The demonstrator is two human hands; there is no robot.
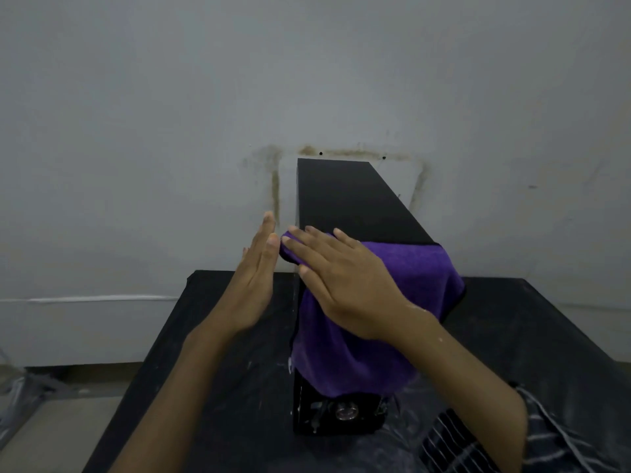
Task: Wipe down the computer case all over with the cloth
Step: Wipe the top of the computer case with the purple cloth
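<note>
A tall black computer case [351, 199] stands upright on a black-covered table [211, 387], its top running away from me toward the wall. A purple cloth [403, 278] is draped over the near end of its top and hangs down both sides. My right hand [345, 281] lies flat on the cloth, fingers spread and pointing left over the case's left edge. My left hand [252, 278] is held flat and upright just left of the case, fingertips beside the cloth's corner, holding nothing. The near face of the case [341, 414] shows ports below the cloth.
A grey wall [307, 80] with rusty stains stands right behind the case. The table's left edge drops to a floor with cables [20, 387] at the lower left. A striped garment [478, 445] lies at the lower right.
</note>
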